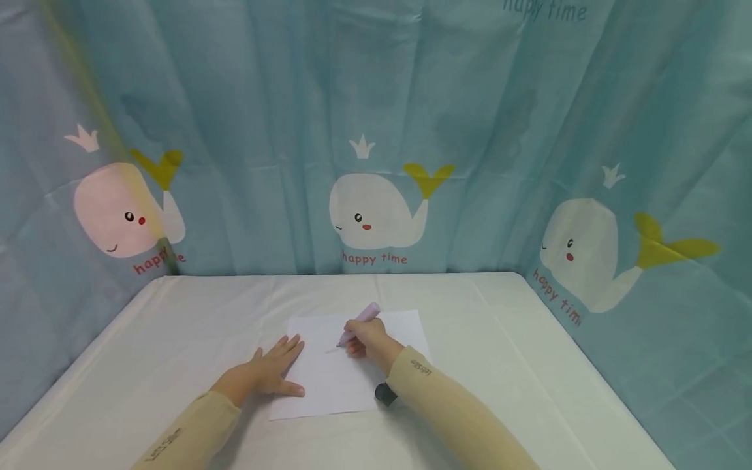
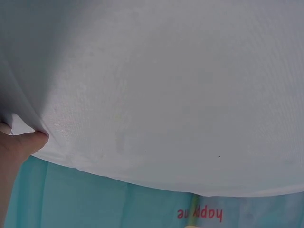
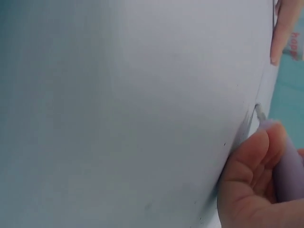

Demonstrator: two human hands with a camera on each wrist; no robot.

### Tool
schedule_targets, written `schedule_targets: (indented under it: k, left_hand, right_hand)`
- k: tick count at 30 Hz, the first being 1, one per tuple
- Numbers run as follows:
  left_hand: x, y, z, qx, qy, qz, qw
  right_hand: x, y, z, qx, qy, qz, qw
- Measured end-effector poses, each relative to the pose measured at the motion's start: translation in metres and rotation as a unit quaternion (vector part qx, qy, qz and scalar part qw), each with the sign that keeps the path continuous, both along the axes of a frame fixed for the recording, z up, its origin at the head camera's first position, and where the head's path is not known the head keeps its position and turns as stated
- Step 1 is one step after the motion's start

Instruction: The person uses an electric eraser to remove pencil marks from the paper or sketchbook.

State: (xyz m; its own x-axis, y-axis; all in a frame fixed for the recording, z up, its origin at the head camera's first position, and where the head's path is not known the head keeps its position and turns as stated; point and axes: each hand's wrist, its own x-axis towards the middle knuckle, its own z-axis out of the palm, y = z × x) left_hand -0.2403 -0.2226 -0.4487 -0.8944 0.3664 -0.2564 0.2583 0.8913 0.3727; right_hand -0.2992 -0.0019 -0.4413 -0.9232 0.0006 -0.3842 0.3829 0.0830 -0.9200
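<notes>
Pinching a purple pen [image 1: 369,312], the right hand [image 1: 367,334] sets its tip on paper [image 1: 331,385]. The left hand [image 1: 267,372] rests there too, fingers spread.

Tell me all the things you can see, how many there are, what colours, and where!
Table: 1, white cover, in the middle
Paper: 1, white, on the table
Pen: 1, light purple, in the right hand
Pen mark: 1, too faint to tell its colour, on the paper by the tip
Dark thing: 1, black, by the right sleeve; I can't tell what it is
Curtain: number unclear, blue-green, around the table
Whales: 3, pale with yellow-green tails, on the curtain
Crowns: 3, white, above the whales
"happy time" words: 4; three red below the whales, one darker up top
Sleeves: 2, tan, one per arm
Hands: 2, bare; left on the paper, right holding the pen
</notes>
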Motion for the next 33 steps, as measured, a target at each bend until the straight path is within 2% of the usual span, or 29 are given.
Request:
schedule_targets:
  k: [10,18,27,33]
  left_hand:
    - [0.0021,0.0000,0.0037,0.007,-0.001,-0.004,1.0000]
    - [0.0041,0.0020,0.0055,0.007,-0.002,-0.008,0.9999]
    - [0.0036,0.0011,0.0063,-0.001,0.004,-0.008,1.0000]
    - [0.0025,-0.0003,0.0046,0.000,0.002,-0.010,0.9999]
  right_hand:
    - [0.0013,-0.0010,0.0011,0.004,0.001,-0.005,1.000]
    - [-0.0018,0.0073,-0.0052,-0.064,-0.029,0.021,0.997]
    - [0.0038,0.0021,-0.0020,-0.041,0.002,-0.012,0.999]
    - [0.0041,0.0003,-0.0019,-0.027,-0.005,-0.005,1.000]
